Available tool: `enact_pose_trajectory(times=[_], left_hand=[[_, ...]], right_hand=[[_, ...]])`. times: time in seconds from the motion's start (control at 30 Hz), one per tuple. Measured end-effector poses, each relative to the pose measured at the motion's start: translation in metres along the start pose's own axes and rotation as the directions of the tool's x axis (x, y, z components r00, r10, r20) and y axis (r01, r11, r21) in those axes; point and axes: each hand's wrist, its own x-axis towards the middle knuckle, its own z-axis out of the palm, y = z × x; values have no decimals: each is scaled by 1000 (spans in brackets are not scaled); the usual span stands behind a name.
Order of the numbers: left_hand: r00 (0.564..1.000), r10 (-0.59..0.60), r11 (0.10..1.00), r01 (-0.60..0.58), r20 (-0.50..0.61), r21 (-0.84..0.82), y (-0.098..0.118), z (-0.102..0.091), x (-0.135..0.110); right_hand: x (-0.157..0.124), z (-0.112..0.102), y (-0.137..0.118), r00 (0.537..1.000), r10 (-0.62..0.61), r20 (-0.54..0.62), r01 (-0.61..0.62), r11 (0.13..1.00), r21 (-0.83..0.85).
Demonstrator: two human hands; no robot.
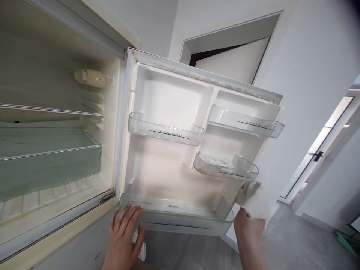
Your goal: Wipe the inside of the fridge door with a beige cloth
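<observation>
Floor [194,251] below, bin [188,222] touching left fingers [129,216]

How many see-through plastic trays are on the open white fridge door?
4 clear plastic trays: the upper-left tray, the upper-right tray, the middle-right tray below it, and the long bottom tray.

Left hand [123,232]: bare, slender fingers [128,217], rounded tips, thumb [138,240] visible too, smooth back. Nail detail too small to read. Right hand [249,221]: also bare, motion-blurred, its fingers mostly hidden. Right forearm [254,255]: bare skin down to frame edge, smooth, tapering toward the wrist.
</observation>
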Motion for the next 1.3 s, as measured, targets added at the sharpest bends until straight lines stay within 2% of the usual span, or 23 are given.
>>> enact_pose_trajectory(times=[0.07,0.13,0.2,0.27,0.33,0.43,0.6,0.7,0.83,0.97,1.1,1.3], left_hand=[[1000,-11,1000,11,5,-11,-1,-1,-2],[1000,-30,999,30,10,-25,-1,-1,-3],[999,-46,998,47,16,-33,-1,-1,-4],[998,-57,998,57,24,-35,0,-2,-4],[998,-57,998,58,29,-36,2,-3,-2],[998,-54,998,55,38,-26,3,-5,-1],[997,-59,998,59,58,0,2,-5,-1],[996,-58,998,57,64,11,3,-4,-1],[996,-65,998,64,62,22,6,-3,2],[994,-76,997,75,74,23,8,-2,2],[994,-66,997,62,90,38,5,0,-1],[996,-55,998,52,71,38,4,0,-1]], right_hand=[[4,0,-22,998,17,-61,-9,992,128],[6,3,-45,984,157,-87,-117,929,351],[5,10,-69,934,354,-48,-256,756,602],[3,18,-87,883,469,21,-328,584,743],[0,27,-97,877,477,60,-337,519,785],[-3,40,-99,890,447,88,-329,496,803],[-16,58,-104,861,423,282,-446,364,818],[-28,66,-114,862,348,369,-484,343,805],[-40,74,-123,802,283,527,-594,274,757],[-39,77,-121,767,305,565,-632,206,747],[-20,70,-102,724,322,610,-684,215,697],[24,47,-52,777,342,528,-625,327,709]])
